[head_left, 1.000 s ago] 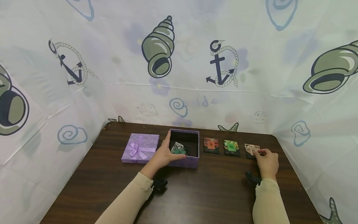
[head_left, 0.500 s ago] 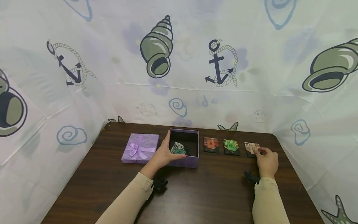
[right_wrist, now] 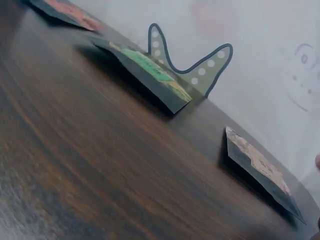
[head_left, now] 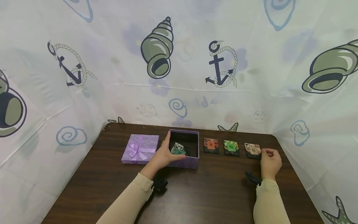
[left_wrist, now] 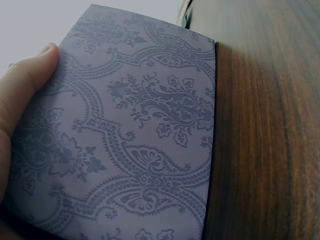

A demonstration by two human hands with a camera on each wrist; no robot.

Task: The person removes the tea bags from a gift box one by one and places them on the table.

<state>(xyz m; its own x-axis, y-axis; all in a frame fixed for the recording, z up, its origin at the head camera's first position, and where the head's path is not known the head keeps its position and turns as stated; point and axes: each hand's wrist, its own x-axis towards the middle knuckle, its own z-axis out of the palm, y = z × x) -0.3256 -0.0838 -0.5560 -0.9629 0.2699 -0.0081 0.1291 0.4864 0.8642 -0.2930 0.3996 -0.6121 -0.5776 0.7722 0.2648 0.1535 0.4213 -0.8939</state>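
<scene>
My left hand (head_left: 165,155) holds the near left corner of an open purple box (head_left: 191,162), its thumb along the front rim. The left wrist view shows the thumb at the top of the box's patterned wall (left_wrist: 135,125). Inside the box lies a small packet with a green label (head_left: 179,148); the hand partly hides the interior. My right hand (head_left: 270,163), fingers loosely curled, is just right of a flat black packet with a beige label (head_left: 253,150). In the right wrist view that packet (right_wrist: 260,170) lies on the table, only bits of fingers showing at the edge.
Left of the box lies its purple lid (head_left: 142,147) with a ribbon bow. Two more flat packets, one with an orange-red label (head_left: 211,145) and one green (head_left: 231,147), lie in a row on the brown table (head_left: 212,193). A patterned cloth (head_left: 193,105) hangs behind.
My right hand has let go of the beige-labelled packet and shifted slightly right, uncovering its label. The left hand and box have stayed in place.
</scene>
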